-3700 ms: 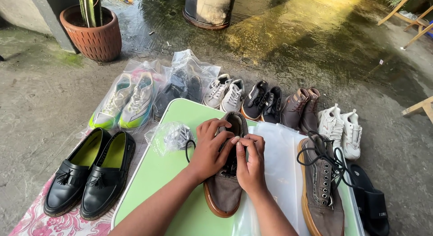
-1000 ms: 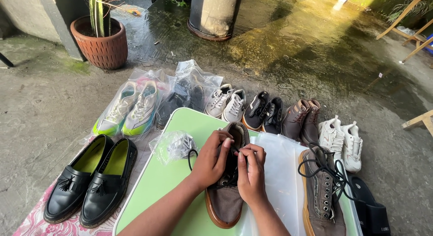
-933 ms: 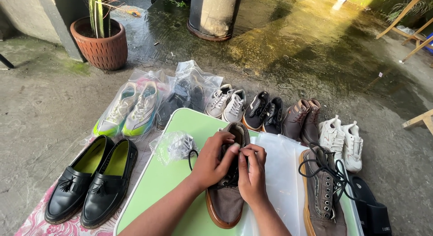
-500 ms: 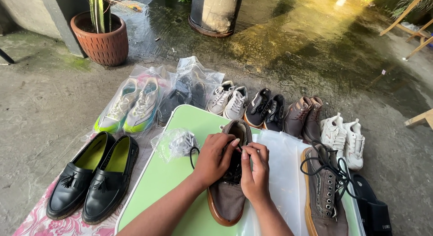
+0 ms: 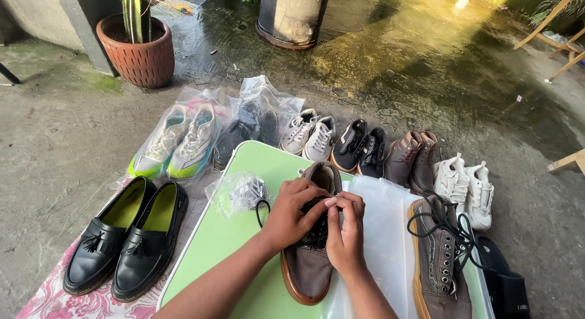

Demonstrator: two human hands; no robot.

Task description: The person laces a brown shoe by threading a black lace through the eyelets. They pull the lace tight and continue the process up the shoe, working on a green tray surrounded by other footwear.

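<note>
Two clear plastic bags (image 5: pixel 207 133) holding shoes lay on the floor; a small crumpled clear bag (image 5: pixel 239 194) sat on the green counter (image 5: pixel 231 246).

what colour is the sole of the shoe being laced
Tan gum-brown, under the brown shoe; head view shows it.

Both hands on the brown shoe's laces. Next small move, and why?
Probably pull the black lace through the next eyelet: the left hand and right hand pinch it over the brown shoe, while the matching shoe beside it is already laced.
</note>
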